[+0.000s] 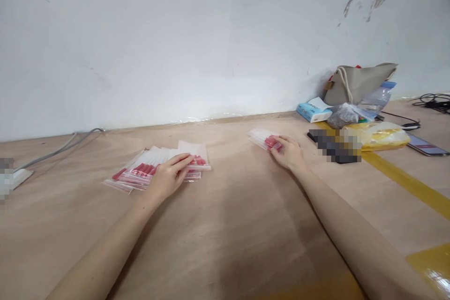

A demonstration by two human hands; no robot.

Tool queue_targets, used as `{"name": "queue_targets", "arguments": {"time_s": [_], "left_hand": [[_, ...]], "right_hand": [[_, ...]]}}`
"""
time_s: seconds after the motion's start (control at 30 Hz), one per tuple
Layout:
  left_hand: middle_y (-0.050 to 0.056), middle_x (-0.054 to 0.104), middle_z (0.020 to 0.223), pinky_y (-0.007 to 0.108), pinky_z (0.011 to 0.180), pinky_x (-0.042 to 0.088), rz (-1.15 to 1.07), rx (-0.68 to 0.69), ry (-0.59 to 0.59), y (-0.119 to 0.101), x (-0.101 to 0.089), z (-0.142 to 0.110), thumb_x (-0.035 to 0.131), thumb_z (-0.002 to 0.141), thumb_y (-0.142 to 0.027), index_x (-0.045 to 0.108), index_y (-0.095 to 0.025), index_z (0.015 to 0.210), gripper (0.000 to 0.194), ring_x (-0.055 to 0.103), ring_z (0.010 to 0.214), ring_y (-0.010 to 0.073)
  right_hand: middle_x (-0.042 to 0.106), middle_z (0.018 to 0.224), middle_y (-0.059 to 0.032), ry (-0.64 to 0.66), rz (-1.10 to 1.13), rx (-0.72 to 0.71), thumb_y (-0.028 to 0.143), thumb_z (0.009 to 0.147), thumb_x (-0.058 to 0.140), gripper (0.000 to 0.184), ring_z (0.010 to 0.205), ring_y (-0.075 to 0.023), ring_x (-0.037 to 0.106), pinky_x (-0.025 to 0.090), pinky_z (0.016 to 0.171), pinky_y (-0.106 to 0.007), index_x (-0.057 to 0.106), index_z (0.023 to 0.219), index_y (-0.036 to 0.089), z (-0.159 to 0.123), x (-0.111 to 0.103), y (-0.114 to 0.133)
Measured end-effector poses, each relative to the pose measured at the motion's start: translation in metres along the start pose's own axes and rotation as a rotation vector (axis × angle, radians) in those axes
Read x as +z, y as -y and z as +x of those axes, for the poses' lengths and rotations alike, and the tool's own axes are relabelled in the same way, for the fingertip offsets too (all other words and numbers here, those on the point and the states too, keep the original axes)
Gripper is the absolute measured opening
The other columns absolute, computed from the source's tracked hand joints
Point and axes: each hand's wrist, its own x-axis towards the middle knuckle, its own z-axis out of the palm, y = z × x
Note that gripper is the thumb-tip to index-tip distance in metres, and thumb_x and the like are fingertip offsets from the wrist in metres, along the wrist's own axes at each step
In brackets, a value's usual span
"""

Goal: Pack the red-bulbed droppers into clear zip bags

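Several small clear zip bags [142, 169] with red pieces inside lie overlapped in a fanned pile left of centre. My left hand [168, 176] is at the pile's right end, its fingers closed on the top zip bag [195, 150]. The thumb is partly hidden, and the red pieces are too small to name. Farther right, my right hand [288, 152] grips the near side of a smaller stack of zip bags [259, 138], also with red contents. That stack rests on the brown-covered table [225, 225].
At the right are a blue tissue pack [314, 110], a grey bag [362, 83], a yellow plastic package [381, 137], a dark blurred object [330, 146] and a phone [427, 144]. A grey cable [66, 146] runs along the left. The white wall [211, 47] bounds the table's back.
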Motion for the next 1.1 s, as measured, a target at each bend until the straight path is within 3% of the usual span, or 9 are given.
{"name": "queue_targets", "arguments": {"time_s": [0.13,0.23,0.43,0.6,0.73,0.83,0.97,1.1], "left_hand": [[0.005,0.056,0.113,0.034,0.081,0.047,0.111,-0.046,0.149,0.003,-0.005,-0.012,0.049,0.083,-0.037,0.053,-0.022,0.112,0.033,0.057,0.095,0.0220],[0.005,0.055,0.113,0.035,0.080,0.046,0.211,-0.032,0.154,0.002,-0.001,-0.012,0.044,0.086,-0.032,0.053,-0.022,0.111,0.028,0.057,0.094,0.0219],[0.004,0.055,0.111,0.035,0.080,0.044,0.291,-0.015,0.187,0.016,0.000,-0.012,0.042,0.086,-0.029,0.053,-0.024,0.111,0.028,0.058,0.089,0.0207],[0.008,0.048,0.120,0.038,0.075,0.045,0.385,-0.053,0.227,0.024,-0.011,-0.014,0.045,0.082,-0.031,0.056,-0.024,0.106,0.028,0.057,0.087,0.0233],[0.012,0.041,0.127,0.051,0.082,0.039,0.475,-0.063,0.129,0.010,-0.017,-0.010,0.051,0.078,-0.032,0.059,-0.022,0.100,0.026,0.048,0.102,0.0342],[0.014,0.045,0.121,0.052,0.092,0.032,0.369,-0.033,0.025,-0.014,-0.009,-0.006,0.052,0.078,-0.030,0.057,-0.018,0.102,0.027,0.041,0.112,0.0342],[0.011,0.051,0.113,0.038,0.090,0.040,0.035,0.076,0.120,-0.047,0.016,-0.002,0.050,0.082,-0.025,0.053,-0.017,0.109,0.028,0.048,0.105,0.0239],[0.008,0.055,0.108,0.033,0.081,0.047,-0.076,0.107,0.155,-0.059,0.044,0.008,0.049,0.083,-0.021,0.053,-0.019,0.108,0.026,0.054,0.097,0.0204]], "right_hand": [[0.066,0.093,-0.0068,0.138,-0.097,0.108,0.028,0.072,0.051,0.024,0.082,-0.0230,0.057,0.039,0.070,-0.035,0.068,0.089,0.022,0.002,0.003,-0.001],[0.067,0.083,-0.0063,0.179,-0.223,0.082,0.024,0.077,0.045,0.022,0.080,-0.0218,0.056,0.035,0.068,-0.032,0.067,0.076,0.020,0.002,0.002,0.004],[0.062,0.085,-0.0099,0.022,-0.370,-0.169,0.017,0.083,0.039,0.019,0.076,-0.0194,0.052,0.027,0.066,-0.030,0.057,0.086,0.013,0.005,0.005,0.022],[0.059,0.072,-0.0076,-0.012,-0.382,-0.536,0.011,0.082,0.041,0.015,0.072,-0.0195,0.046,0.023,0.066,-0.033,0.055,0.079,0.014,-0.006,0.007,0.074],[0.059,0.068,-0.0056,0.023,-0.269,-0.798,0.009,0.083,0.041,0.019,0.070,-0.0175,0.045,0.024,0.066,-0.033,0.056,0.075,0.016,-0.029,0.012,0.121],[0.061,0.069,-0.0048,0.094,-0.115,-0.804,0.016,0.086,0.042,0.017,0.072,-0.0166,0.047,0.027,0.069,-0.033,0.058,0.078,0.016,-0.040,0.015,0.140],[0.063,0.082,-0.0058,0.230,0.199,-0.642,0.038,0.082,0.049,0.026,0.080,-0.0171,0.052,0.033,0.075,-0.032,0.057,0.097,0.017,-0.034,0.006,0.127],[0.060,0.099,-0.0093,0.358,0.324,-0.616,0.046,0.069,0.062,0.048,0.092,-0.0211,0.053,0.039,0.079,-0.035,0.054,0.107,0.018,-0.024,-0.013,0.092]]}}
